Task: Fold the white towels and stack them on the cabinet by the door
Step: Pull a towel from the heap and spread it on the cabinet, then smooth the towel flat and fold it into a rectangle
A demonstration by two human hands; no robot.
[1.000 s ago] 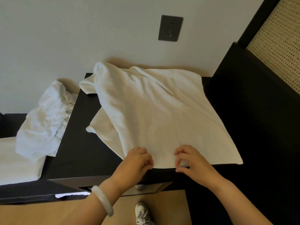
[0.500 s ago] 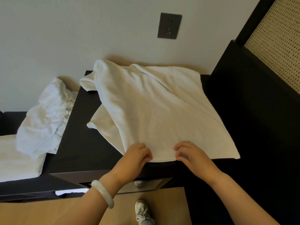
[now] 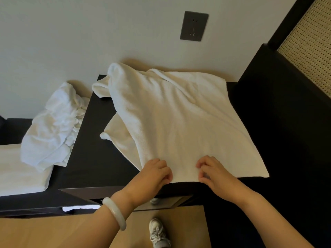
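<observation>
main towel (image 3: 179,122): plain white, warm cream cast in the shaded parts, fine terry texture, no print.
cabinet top (image 3: 100,158): flat black-brown, no grain visible.
crumpled towel pile (image 3: 52,126) at left: cooler white, bluish in the folds.
flat folded piece (image 3: 18,172) under the pile: plain white.
wall (image 3: 71,33): off-white, uniform.
socket plate (image 3: 194,25): dark grey.
woven panel (image 3: 311,47) top right: beige, regular grid of small dark holes.
panel frame (image 3: 288,20): black.
floor (image 3: 53,233): light tan wood.
bracelet (image 3: 114,213): milky white, faint green tint.
shoe (image 3: 157,231): white and grey.
</observation>
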